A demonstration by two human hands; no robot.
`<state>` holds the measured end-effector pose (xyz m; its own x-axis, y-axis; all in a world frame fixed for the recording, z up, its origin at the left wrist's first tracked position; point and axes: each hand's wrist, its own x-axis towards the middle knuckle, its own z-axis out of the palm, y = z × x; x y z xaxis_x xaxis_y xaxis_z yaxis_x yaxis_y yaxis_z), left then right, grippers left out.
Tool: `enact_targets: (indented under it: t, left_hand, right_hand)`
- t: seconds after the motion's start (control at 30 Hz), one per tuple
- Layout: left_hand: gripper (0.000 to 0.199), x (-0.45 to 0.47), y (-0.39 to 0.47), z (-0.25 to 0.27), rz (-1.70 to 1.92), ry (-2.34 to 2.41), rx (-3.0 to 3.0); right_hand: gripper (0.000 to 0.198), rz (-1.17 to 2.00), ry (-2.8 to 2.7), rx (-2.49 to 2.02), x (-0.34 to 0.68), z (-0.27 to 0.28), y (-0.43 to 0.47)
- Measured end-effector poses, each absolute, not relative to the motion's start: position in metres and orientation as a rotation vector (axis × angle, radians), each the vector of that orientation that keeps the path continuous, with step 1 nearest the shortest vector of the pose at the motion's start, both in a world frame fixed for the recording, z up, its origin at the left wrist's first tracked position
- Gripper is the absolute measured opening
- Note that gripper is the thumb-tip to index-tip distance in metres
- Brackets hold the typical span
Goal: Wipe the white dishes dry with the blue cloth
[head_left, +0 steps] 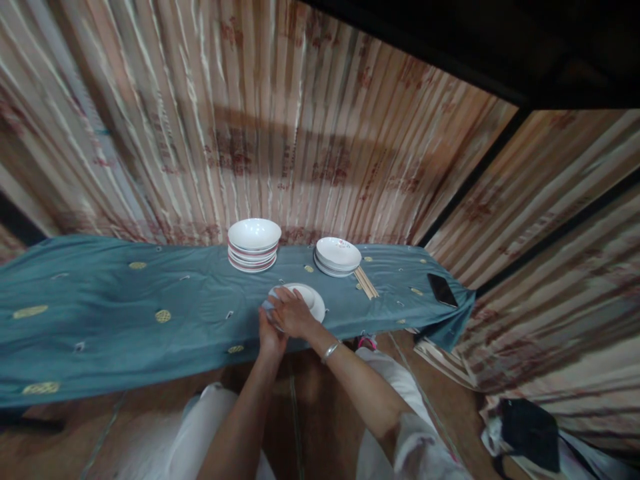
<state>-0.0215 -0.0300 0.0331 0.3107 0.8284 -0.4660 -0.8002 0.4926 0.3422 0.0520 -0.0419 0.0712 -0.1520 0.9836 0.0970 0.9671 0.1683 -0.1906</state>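
Close to the front edge of the cloth-covered table, a white plate (pixel 320 311) lies under and beside my hands, with a rounded white dish, perhaps a small bowl, on it. My left hand (pixel 271 335) curls round the near left side of a pale blue-grey thing (pixel 268 304), whose kind I cannot make out. Across the top of that thing, my right hand (pixel 293 315) presses with its fingers bent over it; a silver bracelet (pixel 330 351) circles this wrist. The hands overlap and hide most of what they hold.
Behind the hands stand a tall stack of white bowls (pixel 254 235) and a lower stack of plates (pixel 340 253). Wooden chopsticks (pixel 367 283) lie beside the lower stack. A black phone (pixel 442 290) rests near the right end of the green tablecloth (pixel 195 327).
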Motion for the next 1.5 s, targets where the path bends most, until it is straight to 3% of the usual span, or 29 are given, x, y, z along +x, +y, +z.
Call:
enact_targets:
  t: [0.3,0.6,1.07,1.3,1.5]
  left_hand:
    - [0.048,-0.020,-0.031,0.041,1.081,0.676,0.096]
    - [0.049,-0.023,-0.035,0.055,1.072,0.726,0.096]
    - [0.049,-0.018,-0.031,0.044,1.115,0.755,0.120]
    - [0.050,-0.018,-0.032,0.042,1.124,0.754,0.121]
    - [0.046,-0.020,-0.030,0.033,1.105,0.785,0.081]
  right_hand:
    - [0.051,0.153,-2.106,-2.103,0.072,0.066,-0.024]
    - [0.048,0.007,-1.971,-2.165,0.092,0.054,-0.020]
    - [0.052,-0.011,-1.612,-2.188,0.101,0.019,-0.077]
    - [0.054,-0.193,-1.779,-2.073,0.065,0.017,-0.104]
    - [0.053,-0.143,-2.059,-1.878,0.052,0.029,-0.105]
